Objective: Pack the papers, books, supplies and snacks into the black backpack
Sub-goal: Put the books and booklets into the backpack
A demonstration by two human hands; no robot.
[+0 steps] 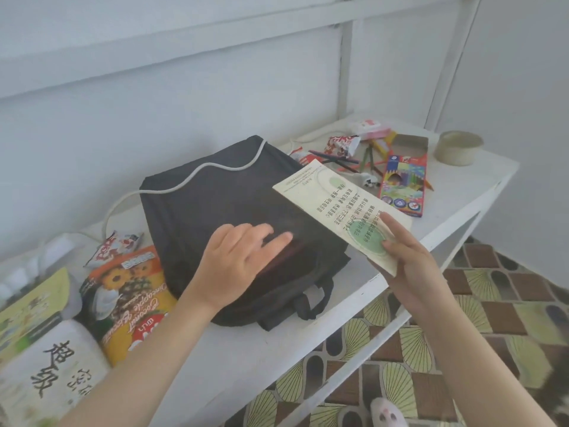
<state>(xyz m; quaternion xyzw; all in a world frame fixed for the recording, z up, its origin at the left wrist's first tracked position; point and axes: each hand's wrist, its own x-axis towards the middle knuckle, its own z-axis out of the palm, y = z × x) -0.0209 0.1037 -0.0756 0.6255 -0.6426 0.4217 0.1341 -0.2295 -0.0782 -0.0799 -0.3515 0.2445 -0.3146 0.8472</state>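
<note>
Booklet (341, 208) pinched between right hand (409, 257) thumb and fingers (388, 221).

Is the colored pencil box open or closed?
Open. The colored pencil box lies flat on the white table, its top flap folded back, and loose pencils are scattered beside it.

Head cam, fwd-down, close over table (308, 343)

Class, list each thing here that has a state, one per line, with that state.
Backpack: lying flat, opening towards the person.
Booklet: held, closed.
Pencil box: open, pencils spilled beside it.
Left hand: open, on backpack.
Right hand: gripping booklet.
</note>
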